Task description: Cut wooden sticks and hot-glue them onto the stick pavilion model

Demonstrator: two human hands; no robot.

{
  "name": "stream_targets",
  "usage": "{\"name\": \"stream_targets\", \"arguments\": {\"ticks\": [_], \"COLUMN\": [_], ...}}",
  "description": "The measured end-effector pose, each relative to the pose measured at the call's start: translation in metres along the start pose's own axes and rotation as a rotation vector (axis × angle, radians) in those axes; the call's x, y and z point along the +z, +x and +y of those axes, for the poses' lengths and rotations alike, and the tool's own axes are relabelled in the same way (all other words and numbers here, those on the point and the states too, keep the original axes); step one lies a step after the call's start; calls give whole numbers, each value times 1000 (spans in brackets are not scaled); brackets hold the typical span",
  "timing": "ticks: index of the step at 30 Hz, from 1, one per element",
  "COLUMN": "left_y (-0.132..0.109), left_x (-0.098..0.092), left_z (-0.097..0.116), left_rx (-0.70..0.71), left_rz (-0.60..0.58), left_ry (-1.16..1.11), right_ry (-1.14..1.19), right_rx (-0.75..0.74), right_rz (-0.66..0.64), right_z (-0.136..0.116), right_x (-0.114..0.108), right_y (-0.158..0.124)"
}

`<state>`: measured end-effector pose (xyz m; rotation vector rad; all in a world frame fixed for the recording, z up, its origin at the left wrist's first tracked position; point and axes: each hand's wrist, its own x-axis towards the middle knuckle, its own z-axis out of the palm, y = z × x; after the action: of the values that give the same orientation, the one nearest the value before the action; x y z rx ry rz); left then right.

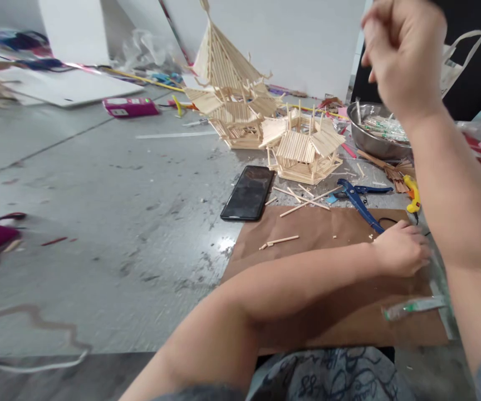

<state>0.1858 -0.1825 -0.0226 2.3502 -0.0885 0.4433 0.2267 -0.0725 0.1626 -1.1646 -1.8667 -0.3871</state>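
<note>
My left hand point(403, 249) is low at the right side of the brown sheet point(282, 267). Its fingers curl down, and what they hold, if anything, is hidden. Blue cutters point(359, 206) lie just beyond it, and a clear plastic wrapper with green marks point(416, 306) lies on the near side. High at the upper right, my right hand point(410, 53) is raised with its fingers curled in; any thing inside them is out of sight. Several thin wooden sticks point(307, 201) lie crossed at the sheet's far edge, with short pieces point(280, 240) on the sheet.
A stick pagoda with a pointed roof point(232, 83) and a lower stick pavilion point(305, 147) stand at the back. A black phone point(249, 192), a metal bowl of wrapped sticks point(378, 147), a yellow-handled tool point(412, 195) and a magenta box point(129, 107) are on the grey table point(98, 223).
</note>
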Motion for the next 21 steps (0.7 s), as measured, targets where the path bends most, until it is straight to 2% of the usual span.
{"name": "stream_targets", "arguments": {"ticks": [2, 4, 6, 9, 12, 14, 16, 21], "left_y": [-13, -27, -42, -65, -83, -92, -98, -104], "left_x": [-17, -36, -57, -93, -121, -130, -131, -124], "left_z": [-2, -3, -6, -16, -29, -39, -49, -67], "left_rx": [146, 117, 7, -205, -456, -565, -615, -615], "left_rz": [-38, -124, -200, -93, -87, -151, -196, -175], "left_ry": [344, 514, 619, 765, 900, 917, 916, 902], "right_ry": [-157, -233, -265, -280, -272, -271, -267, -265], "right_rx": [-29, -5, 64, 249, 355, 391, 402, 412], "right_rz": [-51, -234, -348, -460, -542, -550, -542, -537], "right_z": [-6, -7, -1, 13, 24, 26, 27, 34], "right_x": [8, 17, 26, 33, 36, 37, 39, 42], "right_y": [-30, -67, -104, -150, -177, -187, -192, -201]}}
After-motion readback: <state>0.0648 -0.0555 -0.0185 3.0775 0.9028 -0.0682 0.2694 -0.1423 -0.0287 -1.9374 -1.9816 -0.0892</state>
